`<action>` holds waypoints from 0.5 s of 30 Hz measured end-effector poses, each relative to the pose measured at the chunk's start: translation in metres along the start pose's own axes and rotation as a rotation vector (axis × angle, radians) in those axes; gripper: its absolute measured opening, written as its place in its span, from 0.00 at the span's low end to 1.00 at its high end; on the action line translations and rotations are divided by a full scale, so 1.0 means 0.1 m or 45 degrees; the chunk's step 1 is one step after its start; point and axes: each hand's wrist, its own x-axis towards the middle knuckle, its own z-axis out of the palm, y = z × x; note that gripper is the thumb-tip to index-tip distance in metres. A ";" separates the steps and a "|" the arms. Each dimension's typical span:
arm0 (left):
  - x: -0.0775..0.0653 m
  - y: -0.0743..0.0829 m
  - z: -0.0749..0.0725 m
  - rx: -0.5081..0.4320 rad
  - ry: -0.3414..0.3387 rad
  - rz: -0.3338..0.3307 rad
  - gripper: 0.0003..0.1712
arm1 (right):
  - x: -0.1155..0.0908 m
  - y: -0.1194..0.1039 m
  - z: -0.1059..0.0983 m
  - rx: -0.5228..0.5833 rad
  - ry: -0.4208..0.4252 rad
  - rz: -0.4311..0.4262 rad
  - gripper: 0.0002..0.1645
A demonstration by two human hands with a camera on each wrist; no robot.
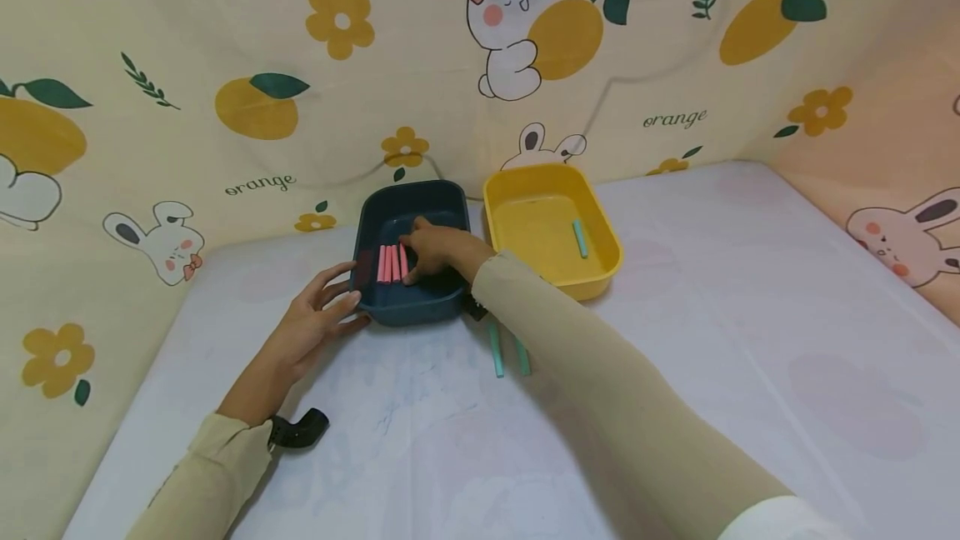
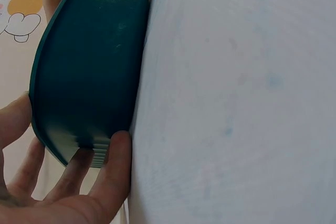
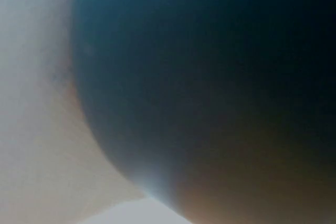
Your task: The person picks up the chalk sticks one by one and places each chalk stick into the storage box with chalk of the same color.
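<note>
A dark blue tub stands at the back of the table. In it several short pink sticks lie side by side. My right hand reaches into the tub and pinches the rightmost pink stick between its finger and thumb. My left hand rests against the tub's left end with spread fingers. In the left wrist view its fingertips touch the tub's outer wall, low near the tabletop and up at the rim. The right wrist view is dark and blurred.
A yellow tub stands right of the blue one, with a mint green stick inside. Two more mint sticks lie on the white tabletop, partly under my right forearm. A printed cloth hangs behind the tubs.
</note>
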 end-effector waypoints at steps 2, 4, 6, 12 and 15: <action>0.00 0.00 0.00 -0.002 0.001 -0.002 0.41 | 0.00 0.00 0.00 -0.007 -0.004 -0.001 0.48; 0.01 -0.01 0.00 -0.004 0.004 -0.007 0.41 | 0.01 0.00 0.00 -0.003 -0.009 0.005 0.48; 0.02 -0.02 -0.01 -0.005 0.006 -0.012 0.41 | 0.01 0.00 0.00 0.008 -0.016 0.012 0.49; 0.04 -0.03 0.00 0.000 0.013 -0.013 0.41 | 0.01 0.00 -0.01 0.027 -0.027 0.038 0.49; 0.04 -0.02 0.00 0.001 0.013 -0.016 0.40 | 0.02 0.00 -0.01 0.026 -0.031 0.044 0.49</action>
